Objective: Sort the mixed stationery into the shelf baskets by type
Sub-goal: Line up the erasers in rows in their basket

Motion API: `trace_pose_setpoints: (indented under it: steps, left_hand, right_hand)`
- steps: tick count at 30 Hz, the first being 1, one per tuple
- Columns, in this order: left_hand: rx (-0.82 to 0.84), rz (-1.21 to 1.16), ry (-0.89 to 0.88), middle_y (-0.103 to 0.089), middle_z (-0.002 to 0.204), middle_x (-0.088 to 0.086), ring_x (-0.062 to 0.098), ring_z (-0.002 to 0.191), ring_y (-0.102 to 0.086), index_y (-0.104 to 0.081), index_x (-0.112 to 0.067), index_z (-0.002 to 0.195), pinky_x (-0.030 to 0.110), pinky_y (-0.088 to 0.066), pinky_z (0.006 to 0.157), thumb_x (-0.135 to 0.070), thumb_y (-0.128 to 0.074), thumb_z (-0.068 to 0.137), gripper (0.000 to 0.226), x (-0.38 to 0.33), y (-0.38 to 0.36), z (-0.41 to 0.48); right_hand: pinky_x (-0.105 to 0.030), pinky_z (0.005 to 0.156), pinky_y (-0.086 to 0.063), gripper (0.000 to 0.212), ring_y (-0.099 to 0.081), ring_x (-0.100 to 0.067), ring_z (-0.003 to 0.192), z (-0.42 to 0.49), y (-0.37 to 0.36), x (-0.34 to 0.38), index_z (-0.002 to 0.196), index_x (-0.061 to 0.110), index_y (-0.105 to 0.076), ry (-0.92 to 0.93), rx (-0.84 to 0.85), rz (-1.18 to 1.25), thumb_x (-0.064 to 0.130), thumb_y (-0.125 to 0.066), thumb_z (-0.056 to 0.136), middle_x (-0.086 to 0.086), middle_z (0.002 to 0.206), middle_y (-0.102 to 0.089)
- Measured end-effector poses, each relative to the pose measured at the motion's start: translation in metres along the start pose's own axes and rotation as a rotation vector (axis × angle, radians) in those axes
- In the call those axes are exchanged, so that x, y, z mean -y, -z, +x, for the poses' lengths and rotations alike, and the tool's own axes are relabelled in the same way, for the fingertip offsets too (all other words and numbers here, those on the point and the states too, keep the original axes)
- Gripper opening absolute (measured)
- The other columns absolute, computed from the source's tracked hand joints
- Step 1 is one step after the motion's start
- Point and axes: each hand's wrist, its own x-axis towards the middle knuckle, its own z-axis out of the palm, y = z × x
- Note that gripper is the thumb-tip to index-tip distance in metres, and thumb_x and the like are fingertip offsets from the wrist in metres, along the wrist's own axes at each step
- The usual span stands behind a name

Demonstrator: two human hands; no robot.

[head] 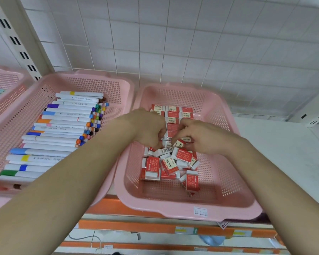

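Note:
A pink basket (234,196) on the shelf holds red-and-white boxed erasers (170,165): neat rows at the back, a loose heap in the middle. Both my hands are inside it over the heap. My right hand (201,137) pinches one eraser (180,143) between its fingertips. My left hand (149,127) is curled with its fingers down among the erasers; what it holds is hidden. To the left, a second pink basket (92,85) contains white acrylic markers (63,126) with coloured caps, laid side by side.
A third pink basket (4,83) shows at the far left behind a slotted shelf upright (17,41). Bare white shelf (280,144) lies right of the eraser basket. Orange shelf edges (155,227) with price tags run below. Tiled wall stands behind.

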Motion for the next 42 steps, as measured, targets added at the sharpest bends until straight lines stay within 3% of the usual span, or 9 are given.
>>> trace_pose_setpoints:
  steps: [7,10,14,22,25,28,32,40,42]
  left_hand:
    - [0.033,-0.042,-0.01,-0.058,0.068,-0.009,0.014,0.068,-0.054,-0.055,-0.021,0.066,0.031,-0.033,0.07,-0.042,-0.076,0.076,0.032,-0.003,0.003,-0.003]
    - [0.027,-0.03,-0.001,-0.055,0.067,-0.01,0.012,0.064,-0.051,-0.051,-0.022,0.064,0.027,-0.031,0.059,-0.039,-0.078,0.073,0.033,-0.004,0.004,-0.005]
    - [-0.021,0.0,0.009,-0.053,0.072,-0.011,0.008,0.065,-0.047,-0.048,-0.025,0.064,0.026,-0.031,0.055,-0.036,-0.077,0.074,0.033,-0.003,0.005,-0.007]
    - [0.026,-0.096,0.001,-0.058,0.077,-0.022,0.001,0.077,-0.055,-0.06,-0.036,0.07,0.028,-0.047,0.071,-0.046,-0.08,0.075,0.023,-0.002,0.01,-0.014]
    - [0.028,-0.073,0.002,-0.055,0.077,-0.022,0.003,0.08,-0.056,-0.062,-0.037,0.073,0.03,-0.05,0.075,-0.041,-0.079,0.076,0.018,-0.003,0.009,-0.014]
    - [0.02,-0.042,0.015,-0.053,0.078,-0.02,0.009,0.084,-0.059,-0.06,-0.036,0.071,0.032,-0.052,0.08,-0.031,-0.077,0.078,0.019,-0.003,0.008,-0.013]
    - [0.01,-0.027,0.017,-0.052,0.076,-0.019,0.012,0.086,-0.059,-0.054,-0.034,0.065,0.033,-0.051,0.082,-0.027,-0.076,0.08,0.028,0.0,0.008,-0.013]
    - [0.043,-0.17,0.011,-0.065,0.086,-0.019,0.007,0.087,-0.061,-0.068,-0.032,0.084,0.034,-0.054,0.085,-0.033,-0.068,0.086,0.002,-0.003,0.012,-0.014]
    - [0.079,-0.183,0.017,-0.064,0.084,-0.021,0.004,0.085,-0.061,-0.072,-0.031,0.09,0.033,-0.054,0.085,-0.047,-0.072,0.083,0.018,-0.006,0.013,-0.015]
  right_hand:
    - [-0.026,0.063,-0.047,0.027,-0.054,-0.003,0.069,-0.013,0.01,-0.01,0.103,0.033,-0.07,-0.103,-0.128,0.097,0.03,-0.08,0.078,0.014,0.079,-0.057]
    - [-0.028,0.057,-0.046,0.016,-0.058,-0.008,0.068,-0.017,0.011,-0.014,0.092,0.032,-0.068,-0.19,-0.146,0.012,0.035,-0.077,0.079,0.015,0.073,-0.06]
    - [-0.024,0.054,-0.036,0.02,-0.053,0.0,0.07,-0.015,0.007,-0.014,0.097,0.033,-0.069,-0.239,-0.112,-0.125,0.041,-0.074,0.08,0.019,0.073,-0.056]
    - [-0.023,0.055,-0.033,0.033,-0.053,-0.003,0.075,-0.013,0.007,-0.013,0.107,0.035,-0.062,-0.253,-0.116,-0.171,0.047,-0.074,0.079,0.021,0.079,-0.055]
    - [-0.025,0.056,-0.037,0.03,-0.058,-0.011,0.078,-0.014,0.006,-0.014,0.098,0.032,-0.057,-0.273,-0.112,-0.24,0.052,-0.07,0.08,0.015,0.084,-0.061]
    - [-0.029,0.058,-0.044,0.024,-0.056,-0.01,0.069,-0.011,0.002,-0.012,0.078,0.027,-0.053,-0.282,-0.059,-0.155,0.043,-0.068,0.085,0.012,0.074,-0.057]
    - [-0.03,0.063,-0.048,0.026,-0.055,-0.009,0.067,-0.004,0.0,-0.009,0.071,0.023,-0.053,-0.258,-0.059,-0.062,0.033,-0.069,0.089,0.008,0.073,-0.057]
    - [-0.029,0.071,-0.053,0.018,-0.06,0.0,0.076,-0.022,0.02,0.007,0.085,0.033,-0.065,-0.2,-0.118,0.057,0.05,-0.071,0.082,0.018,0.081,-0.063]
    - [-0.024,0.068,-0.05,0.029,-0.057,0.004,0.075,-0.031,0.022,0.018,0.095,0.038,-0.066,-0.143,-0.026,0.098,0.056,-0.075,0.076,0.022,0.084,-0.062]
